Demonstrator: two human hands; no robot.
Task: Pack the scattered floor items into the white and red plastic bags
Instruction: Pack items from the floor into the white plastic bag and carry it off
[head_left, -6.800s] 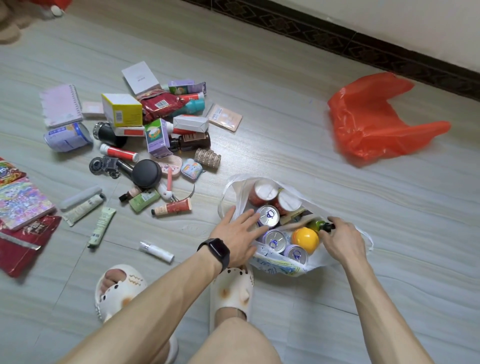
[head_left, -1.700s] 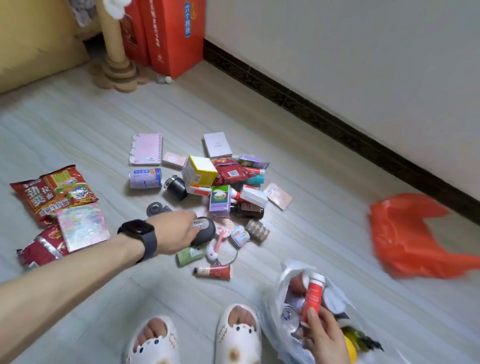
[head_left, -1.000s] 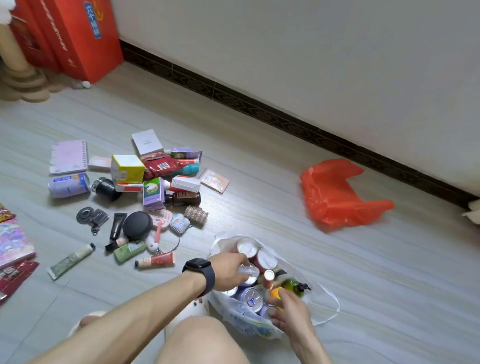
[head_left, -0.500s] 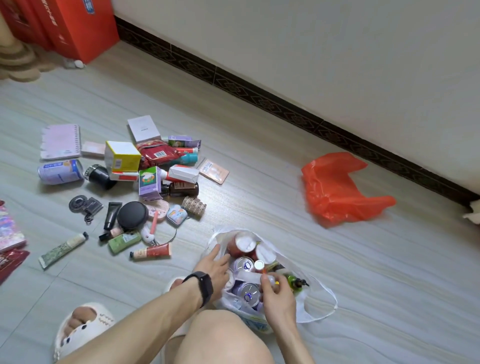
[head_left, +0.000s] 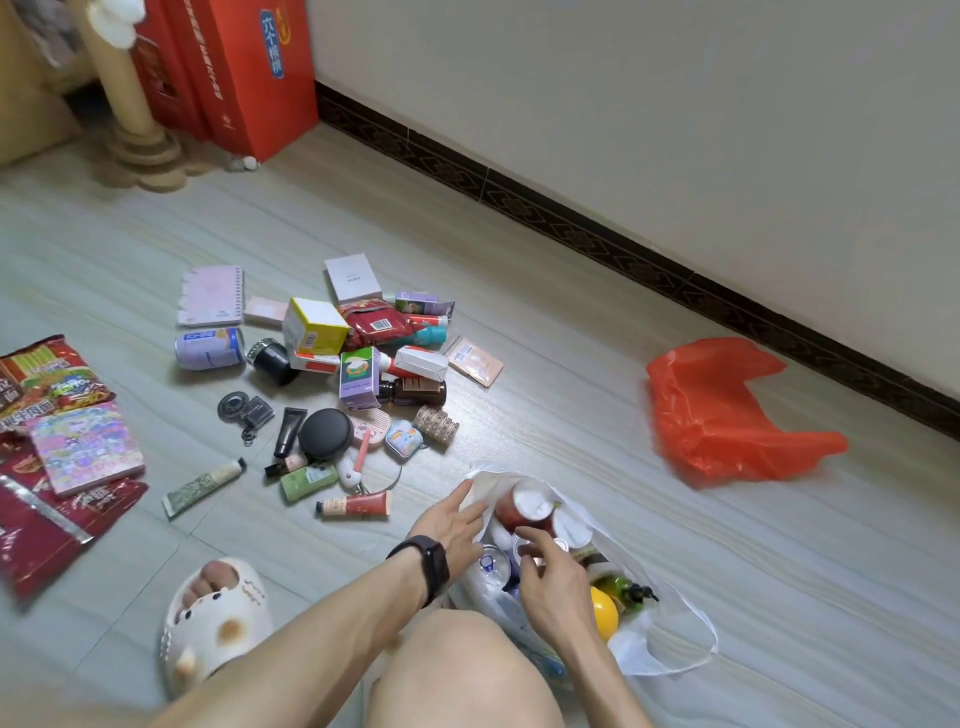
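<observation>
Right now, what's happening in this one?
A person crouches over the white bag, which already holds cans and jars. The left hand rests straight-fingered on its rim. The right hand reaches inside with fingers curled; whether it holds anything is unclear. A pile of boxes and tubes lies unpacked on the floor, and the red bag lies crumpled near the wall.

Soft even daylight, floor (head_left: 519, 322) glare, wide-angle edge warp, slight blur.
</observation>
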